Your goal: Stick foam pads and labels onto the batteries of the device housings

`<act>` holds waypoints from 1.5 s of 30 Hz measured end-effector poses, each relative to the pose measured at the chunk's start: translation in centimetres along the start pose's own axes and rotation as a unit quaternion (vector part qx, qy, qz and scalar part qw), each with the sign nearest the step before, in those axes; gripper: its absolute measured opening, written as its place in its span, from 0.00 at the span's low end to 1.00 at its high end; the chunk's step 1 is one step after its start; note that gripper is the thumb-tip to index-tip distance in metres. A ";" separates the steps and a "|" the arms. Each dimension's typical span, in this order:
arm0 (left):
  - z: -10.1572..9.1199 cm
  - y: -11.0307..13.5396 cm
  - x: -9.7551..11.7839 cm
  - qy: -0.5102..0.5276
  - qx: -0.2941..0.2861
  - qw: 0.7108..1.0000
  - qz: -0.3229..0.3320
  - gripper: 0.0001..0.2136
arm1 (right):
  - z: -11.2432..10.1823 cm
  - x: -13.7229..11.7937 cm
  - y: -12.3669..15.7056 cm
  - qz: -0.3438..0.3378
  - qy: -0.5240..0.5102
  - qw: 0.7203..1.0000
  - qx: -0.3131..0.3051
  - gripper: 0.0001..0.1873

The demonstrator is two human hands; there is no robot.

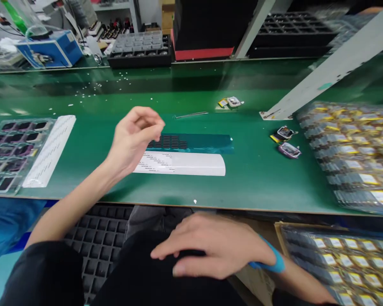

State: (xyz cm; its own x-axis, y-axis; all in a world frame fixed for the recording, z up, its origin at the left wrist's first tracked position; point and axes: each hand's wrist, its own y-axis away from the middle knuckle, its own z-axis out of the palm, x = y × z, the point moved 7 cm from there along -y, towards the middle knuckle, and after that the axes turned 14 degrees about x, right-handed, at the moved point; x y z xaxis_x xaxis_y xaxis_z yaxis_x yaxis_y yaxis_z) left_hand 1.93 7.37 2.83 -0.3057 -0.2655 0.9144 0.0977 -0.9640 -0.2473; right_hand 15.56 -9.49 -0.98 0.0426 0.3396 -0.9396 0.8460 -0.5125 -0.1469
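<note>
My left hand [132,142] is raised over the bench, thumb and fingertips brought together in a pinch. Anything between them is too small or hidden to make out. Below and beside it lies a blue film strip [210,143] carrying rows of small black pieces [170,142]. Nearer the bench edge is a white backing sheet [198,164] with printed lines, partly covered by my left hand. My right hand [213,246], with a blue wristband [276,259], hovers over my lap in front of the bench, fingers stretched and thumb apart, holding nothing visible. Tweezers [191,114] lie beyond the strip.
Clear trays of parts [12,144] and another white sheet [51,151] sit at left. Stacked trays [354,157] stand at right, near a slanted white post [325,68]. Small device parts [289,150] lie beside them. Below the bench are a black grid tray [97,242] and more filled trays [354,263].
</note>
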 end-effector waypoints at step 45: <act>1.4 3.5 -1.2 -0.010 -0.090 0.994 0.068 0.12 | -8.3 6.0 -6.8 0.049 -0.502 0.852 0.141 0.19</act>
State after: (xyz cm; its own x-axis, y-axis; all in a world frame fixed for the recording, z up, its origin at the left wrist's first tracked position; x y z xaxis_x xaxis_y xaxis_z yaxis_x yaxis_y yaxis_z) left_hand 4.00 4.34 1.30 -0.2830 -0.3950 0.8740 -0.0346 -0.9064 -0.4209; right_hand 14.47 2.55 -3.03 -0.4909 -0.4891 -0.7210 0.6966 -0.7174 0.0123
